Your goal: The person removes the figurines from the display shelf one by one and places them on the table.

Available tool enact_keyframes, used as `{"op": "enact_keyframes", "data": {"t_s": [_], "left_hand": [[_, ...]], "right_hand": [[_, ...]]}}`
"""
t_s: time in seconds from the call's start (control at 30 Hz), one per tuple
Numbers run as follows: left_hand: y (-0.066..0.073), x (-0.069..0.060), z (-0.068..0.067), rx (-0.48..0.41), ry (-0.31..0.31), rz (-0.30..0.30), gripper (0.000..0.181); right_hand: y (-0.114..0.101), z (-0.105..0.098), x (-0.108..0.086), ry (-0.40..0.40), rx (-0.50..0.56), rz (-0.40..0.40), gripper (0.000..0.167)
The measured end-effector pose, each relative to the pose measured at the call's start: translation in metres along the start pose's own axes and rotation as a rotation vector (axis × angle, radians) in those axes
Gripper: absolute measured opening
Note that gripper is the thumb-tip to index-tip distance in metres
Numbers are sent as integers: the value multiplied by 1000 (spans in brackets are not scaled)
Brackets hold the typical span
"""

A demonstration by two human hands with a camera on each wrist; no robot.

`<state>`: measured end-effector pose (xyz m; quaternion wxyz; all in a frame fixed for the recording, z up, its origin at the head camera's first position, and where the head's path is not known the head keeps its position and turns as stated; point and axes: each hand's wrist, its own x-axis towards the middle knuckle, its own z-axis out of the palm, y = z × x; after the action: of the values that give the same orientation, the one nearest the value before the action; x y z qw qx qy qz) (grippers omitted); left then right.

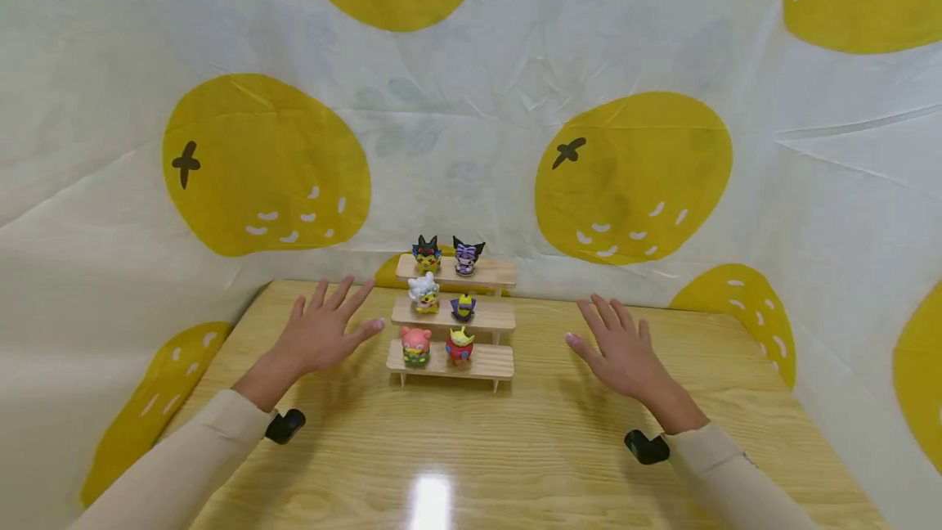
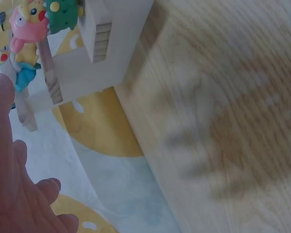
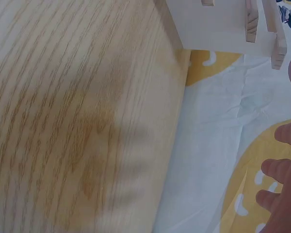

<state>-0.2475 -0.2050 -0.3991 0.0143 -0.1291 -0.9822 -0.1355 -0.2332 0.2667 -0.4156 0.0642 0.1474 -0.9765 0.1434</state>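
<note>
A three-tier wooden stand [image 1: 486, 360] holds several small figures, two on each tier. On top are a yellow figure with a black hood [image 1: 427, 255] and a black-and-purple figure [image 1: 467, 257]. The middle tier bears a white-capped yellow figure [image 1: 423, 293] and a yellow-and-purple figure [image 1: 463, 308]. Below stand a pink-hooded figure [image 1: 415, 345] and a green-headed figure in red [image 1: 459, 346]. My left hand [image 1: 324, 335] hovers left of the stand, fingers spread, holding nothing. To the stand's right, my right hand [image 1: 621, 354] hovers likewise, holding nothing.
The stand is on a wood-grain table [image 1: 456, 448], near its back edge. A white cloth [image 1: 471, 145] with large yellow fruit prints hangs behind and at both sides. Each wrist carries a black device, such as the left wrist device [image 1: 285, 427].
</note>
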Motion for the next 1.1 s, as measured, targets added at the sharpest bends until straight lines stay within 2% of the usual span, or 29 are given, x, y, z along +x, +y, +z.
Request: {"op": "enact_keyframes", "data": {"t_s": [0.43, 0.87, 1.1], "left_hand": [[0, 5, 8, -39, -9, 7, 81], [-2, 14, 18, -107, 1, 46, 79], [-5, 20, 24, -258, -10, 55, 81]], "right_hand": [[-10, 6, 10, -7, 25, -7, 74], [-17, 17, 16, -21, 41, -19, 73], [-20, 19, 17, -26, 52, -22, 73]]}}
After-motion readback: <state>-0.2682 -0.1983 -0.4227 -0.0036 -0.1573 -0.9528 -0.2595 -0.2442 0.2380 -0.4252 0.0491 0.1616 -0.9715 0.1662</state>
